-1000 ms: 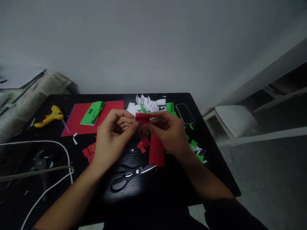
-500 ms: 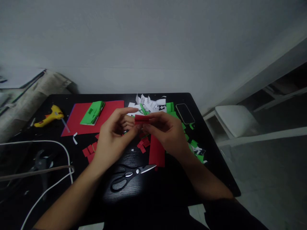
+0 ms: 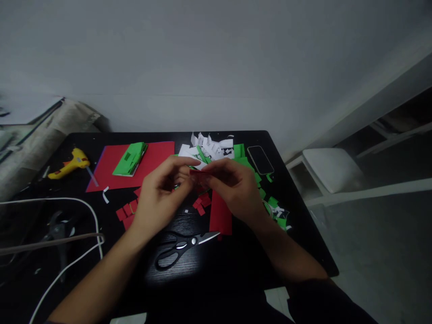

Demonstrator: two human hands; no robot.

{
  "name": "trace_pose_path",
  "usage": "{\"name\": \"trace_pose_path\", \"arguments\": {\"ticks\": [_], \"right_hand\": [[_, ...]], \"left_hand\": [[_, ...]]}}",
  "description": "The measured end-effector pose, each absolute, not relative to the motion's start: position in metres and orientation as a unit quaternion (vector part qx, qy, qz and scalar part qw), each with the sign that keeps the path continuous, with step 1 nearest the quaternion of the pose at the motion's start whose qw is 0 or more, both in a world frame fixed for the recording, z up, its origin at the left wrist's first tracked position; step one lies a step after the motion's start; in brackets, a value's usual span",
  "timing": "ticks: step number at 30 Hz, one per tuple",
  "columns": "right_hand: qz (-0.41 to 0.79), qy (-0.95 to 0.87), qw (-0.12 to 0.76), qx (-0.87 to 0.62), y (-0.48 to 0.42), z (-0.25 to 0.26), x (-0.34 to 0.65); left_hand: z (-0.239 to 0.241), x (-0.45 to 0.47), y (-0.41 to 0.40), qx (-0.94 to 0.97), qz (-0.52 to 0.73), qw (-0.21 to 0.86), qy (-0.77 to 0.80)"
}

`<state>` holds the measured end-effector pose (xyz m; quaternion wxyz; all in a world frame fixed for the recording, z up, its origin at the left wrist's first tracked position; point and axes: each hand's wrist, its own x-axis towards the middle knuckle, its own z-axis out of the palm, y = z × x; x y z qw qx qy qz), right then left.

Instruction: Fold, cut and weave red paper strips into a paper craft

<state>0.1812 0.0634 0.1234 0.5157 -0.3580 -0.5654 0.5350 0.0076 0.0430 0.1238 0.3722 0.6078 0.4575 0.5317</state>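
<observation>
My left hand [image 3: 161, 195] and my right hand [image 3: 234, 186] meet above the middle of the black table [image 3: 236, 256]. Both pinch a small folded piece of red paper [image 3: 200, 173] between their fingertips; only its thin top edge shows. Below the hands lie a red paper strip [image 3: 221, 213] and several small red paper squares [image 3: 125, 212]. Black scissors [image 3: 182, 248] rest on the table just in front of my wrists.
A large red sheet [image 3: 155, 155] with a folded green paper [image 3: 131, 158] lies at the back left, beside a yellow glue gun [image 3: 69, 164]. White and green scraps [image 3: 209, 148] and a phone [image 3: 260, 159] lie behind. A white cable [image 3: 91, 216] curves at left. A white stool [image 3: 332, 168] stands right.
The red piece has tilted and sunk slightly between my fingertips, so less of its face shows. Both hands stay almost in place.
</observation>
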Motion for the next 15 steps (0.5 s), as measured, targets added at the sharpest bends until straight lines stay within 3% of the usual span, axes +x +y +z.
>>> {"name": "trace_pose_path", "arguments": {"ticks": [15], "right_hand": [[0.55,-0.549,0.519,-0.356,0.0635,0.128,0.1824]], "left_hand": [[0.1247,0.0077,0.0398,0.617,0.519,0.39,0.445]]}}
